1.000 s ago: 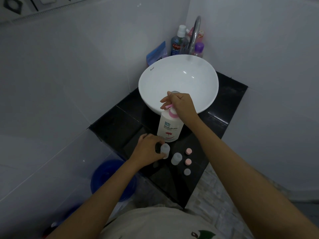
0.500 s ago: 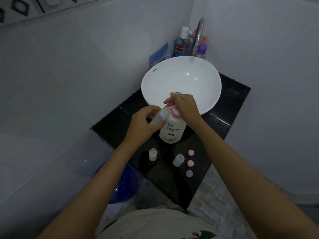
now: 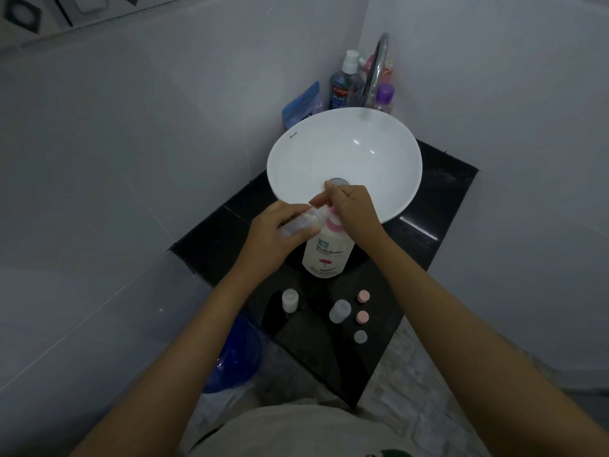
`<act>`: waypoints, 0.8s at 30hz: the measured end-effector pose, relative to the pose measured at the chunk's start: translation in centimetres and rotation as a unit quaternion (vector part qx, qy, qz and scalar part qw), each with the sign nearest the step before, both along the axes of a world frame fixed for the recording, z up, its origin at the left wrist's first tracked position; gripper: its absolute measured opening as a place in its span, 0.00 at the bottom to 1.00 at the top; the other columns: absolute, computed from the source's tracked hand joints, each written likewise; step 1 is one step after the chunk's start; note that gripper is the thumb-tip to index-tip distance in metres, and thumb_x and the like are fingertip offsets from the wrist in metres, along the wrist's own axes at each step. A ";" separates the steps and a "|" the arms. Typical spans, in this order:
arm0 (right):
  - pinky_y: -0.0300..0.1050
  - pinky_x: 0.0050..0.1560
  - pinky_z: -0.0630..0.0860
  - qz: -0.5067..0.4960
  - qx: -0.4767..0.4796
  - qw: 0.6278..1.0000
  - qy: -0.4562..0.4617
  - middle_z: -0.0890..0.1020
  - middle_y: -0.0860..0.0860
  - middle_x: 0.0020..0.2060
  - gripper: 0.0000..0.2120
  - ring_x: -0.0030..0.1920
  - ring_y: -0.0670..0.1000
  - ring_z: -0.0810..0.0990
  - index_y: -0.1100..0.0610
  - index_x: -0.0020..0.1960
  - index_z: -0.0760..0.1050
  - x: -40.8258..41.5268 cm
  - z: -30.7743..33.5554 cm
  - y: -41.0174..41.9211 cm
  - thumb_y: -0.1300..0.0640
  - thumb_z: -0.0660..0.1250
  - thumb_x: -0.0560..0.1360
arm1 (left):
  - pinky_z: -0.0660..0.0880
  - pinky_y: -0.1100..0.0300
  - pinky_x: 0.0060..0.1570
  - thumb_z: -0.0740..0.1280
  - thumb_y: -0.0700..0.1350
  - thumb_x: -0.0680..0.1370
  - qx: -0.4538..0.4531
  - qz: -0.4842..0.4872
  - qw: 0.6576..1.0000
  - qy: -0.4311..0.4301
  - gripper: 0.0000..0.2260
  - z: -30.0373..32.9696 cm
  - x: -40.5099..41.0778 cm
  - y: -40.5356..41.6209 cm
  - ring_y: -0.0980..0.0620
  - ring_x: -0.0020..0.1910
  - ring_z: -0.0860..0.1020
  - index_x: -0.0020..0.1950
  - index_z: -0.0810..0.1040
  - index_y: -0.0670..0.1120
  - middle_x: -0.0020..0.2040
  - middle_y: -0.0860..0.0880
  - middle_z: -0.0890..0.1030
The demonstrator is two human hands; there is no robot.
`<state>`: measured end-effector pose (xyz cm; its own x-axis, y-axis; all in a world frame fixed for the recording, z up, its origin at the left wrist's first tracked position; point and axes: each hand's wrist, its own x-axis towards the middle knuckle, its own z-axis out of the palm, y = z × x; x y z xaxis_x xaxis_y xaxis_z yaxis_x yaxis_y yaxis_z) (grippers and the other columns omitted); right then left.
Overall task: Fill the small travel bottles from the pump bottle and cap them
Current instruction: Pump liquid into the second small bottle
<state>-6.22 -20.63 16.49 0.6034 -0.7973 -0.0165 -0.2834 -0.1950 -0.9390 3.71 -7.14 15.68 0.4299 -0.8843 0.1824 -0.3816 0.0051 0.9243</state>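
Observation:
A white pump bottle (image 3: 328, 250) with a pink pump stands on the black counter (image 3: 412, 255) in front of the basin. My right hand (image 3: 354, 211) rests on top of its pump head. My left hand (image 3: 278, 234) holds a small clear travel bottle (image 3: 301, 224) tilted, its mouth against the pump's nozzle. Two more small bottles stand nearer me: one (image 3: 289, 300) on the left holding white liquid, one (image 3: 339, 311) to the right. Three loose caps lie beside them, two pink (image 3: 363, 296) (image 3: 362, 317) and one pale (image 3: 360, 336).
A white basin (image 3: 344, 153) fills the back of the counter, with a tap (image 3: 375, 70) over it. Mouthwash (image 3: 344, 87), a purple bottle (image 3: 384, 97) and a blue pouch (image 3: 303, 105) crowd the corner behind. A blue bucket (image 3: 235, 357) sits on the floor at left.
My left hand picked a small bottle off the counter and lifted it to the pump nozzle. My right hand has stayed on the pump head.

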 end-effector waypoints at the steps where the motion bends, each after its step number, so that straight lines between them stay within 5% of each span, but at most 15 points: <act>1: 0.29 0.40 0.72 0.003 0.006 1.000 0.000 0.82 0.49 0.33 0.18 0.35 0.40 0.78 0.59 0.40 0.83 0.0 -0.2 0.0 0.57 0.57 0.80 | 0.71 0.76 0.46 0.71 0.45 0.73 0.004 -0.004 1.000 0.004 0.14 0.0 0.0 0.0 0.67 0.48 0.76 0.58 0.78 0.48 0.50 0.53 0.78; 6: 0.41 0.42 0.74 0.010 0.017 1.000 0.002 0.84 0.54 0.36 0.19 0.40 0.53 0.80 0.63 0.42 0.83 -0.1 -1.2 0.1 0.57 0.57 0.80 | 0.71 0.77 0.45 0.71 0.45 0.73 0.034 -0.007 0.999 0.022 0.15 -0.4 0.1 -0.1 0.63 0.48 0.76 0.59 0.79 0.46 0.51 0.50 0.78; 13: 0.40 0.50 0.75 0.036 0.013 0.999 -0.007 0.85 0.53 0.40 0.17 0.46 0.51 0.82 0.60 0.43 0.84 -0.3 0.3 -0.5 0.54 0.59 0.79 | 0.71 0.76 0.44 0.70 0.45 0.74 0.024 -0.012 0.999 0.041 0.13 0.3 0.2 -0.1 0.68 0.48 0.76 0.59 0.78 0.49 0.49 0.58 0.77; 19: 0.27 0.40 0.72 0.018 0.028 0.999 -0.040 0.84 0.48 0.34 0.18 0.36 0.40 0.80 0.63 0.42 0.83 -0.1 -0.4 -0.2 0.57 0.58 0.80 | 0.71 0.76 0.44 0.71 0.45 0.74 0.032 -0.013 0.999 0.038 0.14 0.2 0.3 -0.4 0.67 0.47 0.77 0.59 0.79 0.46 0.50 0.54 0.78; 24: 0.38 0.45 0.74 0.027 0.032 0.999 -0.020 0.83 0.48 0.34 0.18 0.39 0.45 0.80 0.63 0.42 0.83 -0.2 -1.3 -0.1 0.56 0.57 0.80 | 0.70 0.78 0.44 0.71 0.44 0.74 0.047 -0.012 0.998 0.042 0.14 0.1 0.2 -0.5 0.69 0.47 0.76 0.59 0.79 0.46 0.52 0.52 0.78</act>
<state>-6.37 -20.74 15.19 0.6467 -0.7616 -0.0411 -0.2352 -0.1479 -0.9606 3.91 -7.60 15.73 0.4192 -0.9058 0.0623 -0.3045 -0.0756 0.9495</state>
